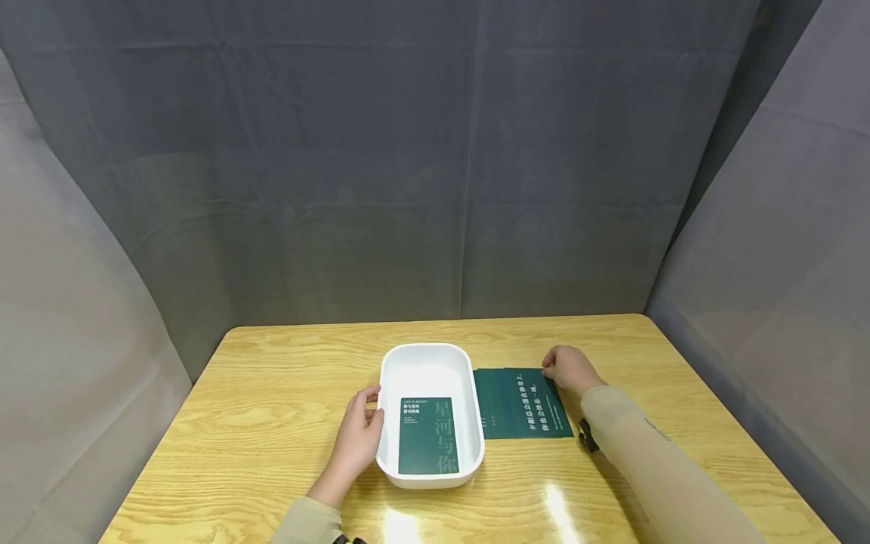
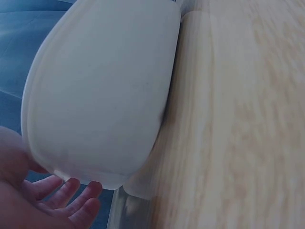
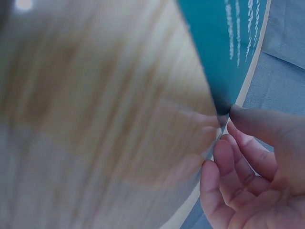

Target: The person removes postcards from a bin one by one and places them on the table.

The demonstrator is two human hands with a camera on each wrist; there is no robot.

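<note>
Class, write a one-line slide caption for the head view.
Left hand steadies a white tray holding a green card; right hand touches green cards.

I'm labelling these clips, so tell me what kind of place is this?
Probably a staged recording booth, not a home: grey cloth hangs around three sides of a wooden table that holds just a white tub and green cards.

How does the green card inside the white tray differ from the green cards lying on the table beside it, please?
The card in the tray is single and lies inside the white tray; the cards on the table are several, fanned and overlapping on the bare wood.
The tray card is touched by no hand; the right hand touches a far corner of the table cards, and the left hand rests on the tray's side.
Both are dark green with pale print.
</note>
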